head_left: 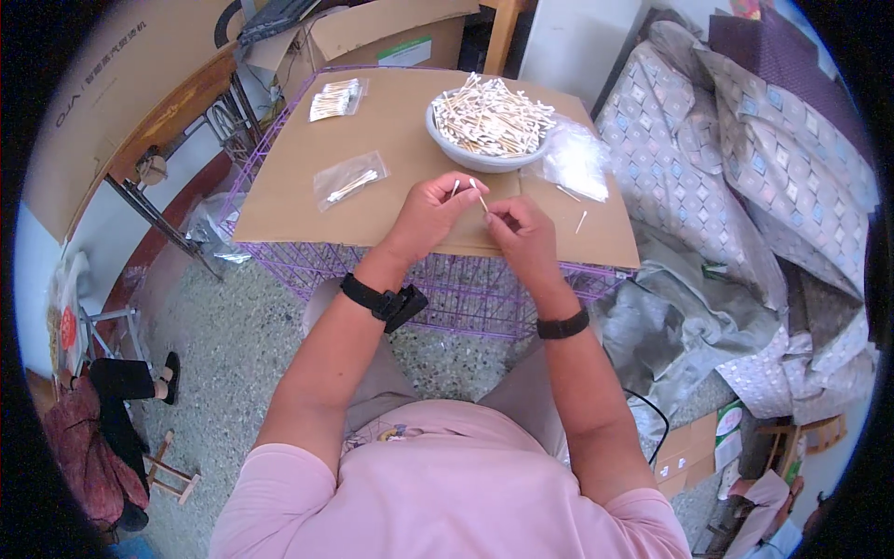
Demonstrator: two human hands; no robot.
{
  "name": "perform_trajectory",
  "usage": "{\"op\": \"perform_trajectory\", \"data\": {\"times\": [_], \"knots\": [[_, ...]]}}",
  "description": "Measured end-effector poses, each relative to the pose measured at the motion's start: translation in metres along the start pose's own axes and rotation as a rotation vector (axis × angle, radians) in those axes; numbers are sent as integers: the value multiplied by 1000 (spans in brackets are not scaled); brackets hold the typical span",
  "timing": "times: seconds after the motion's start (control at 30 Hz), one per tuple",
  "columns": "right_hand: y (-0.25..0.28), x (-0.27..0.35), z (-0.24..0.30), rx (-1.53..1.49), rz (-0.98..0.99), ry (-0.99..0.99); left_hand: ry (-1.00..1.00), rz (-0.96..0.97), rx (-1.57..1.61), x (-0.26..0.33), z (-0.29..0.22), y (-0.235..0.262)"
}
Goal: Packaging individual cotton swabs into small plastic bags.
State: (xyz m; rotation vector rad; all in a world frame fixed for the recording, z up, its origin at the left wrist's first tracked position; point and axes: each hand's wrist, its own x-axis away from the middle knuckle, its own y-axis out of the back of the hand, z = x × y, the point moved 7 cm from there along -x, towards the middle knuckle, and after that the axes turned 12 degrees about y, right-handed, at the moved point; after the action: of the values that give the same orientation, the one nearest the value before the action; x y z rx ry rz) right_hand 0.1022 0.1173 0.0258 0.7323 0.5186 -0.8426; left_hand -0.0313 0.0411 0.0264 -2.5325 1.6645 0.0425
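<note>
Over the near part of a cardboard sheet (279,200), my two hands are close together. The thumb and fingers of my left hand (430,216) are closed on cotton swabs; one white tip (455,187) shows between them. A second cotton swab (480,197) slants from beside my left fingertips down to my right hand (524,238), which pinches its lower end. Beyond my hands stands a pale bowl (484,164) heaped with loose cotton swabs (489,114). Left of my left hand lies a clear plastic bag (350,180) with a few swabs in it.
Filled swab bags (335,99) lie at the far left of the cardboard. Clear empty bags (575,160) are piled right of the bowl, with a loose swab (581,222) nearer. A purple wire cage (456,293) supports the cardboard. Patterned covers (680,149) drape at right; another person's leg (126,379) shows at left.
</note>
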Motion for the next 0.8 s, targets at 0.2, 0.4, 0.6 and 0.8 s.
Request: {"op": "perform_trajectory", "data": {"times": [0.2,0.4,0.6,0.8], "knots": [[-6,-4,10,103,67,55,-334,-30,-237,1,-9,1],[-5,-2,8,102,75,11,-57,45,-155,4,-6,-3],[-8,-3,7,85,76,-51,-126,47,-159,3,-6,-1],[-9,-4,13,143,105,47,-57,113,-105,3,-6,-5]]}}
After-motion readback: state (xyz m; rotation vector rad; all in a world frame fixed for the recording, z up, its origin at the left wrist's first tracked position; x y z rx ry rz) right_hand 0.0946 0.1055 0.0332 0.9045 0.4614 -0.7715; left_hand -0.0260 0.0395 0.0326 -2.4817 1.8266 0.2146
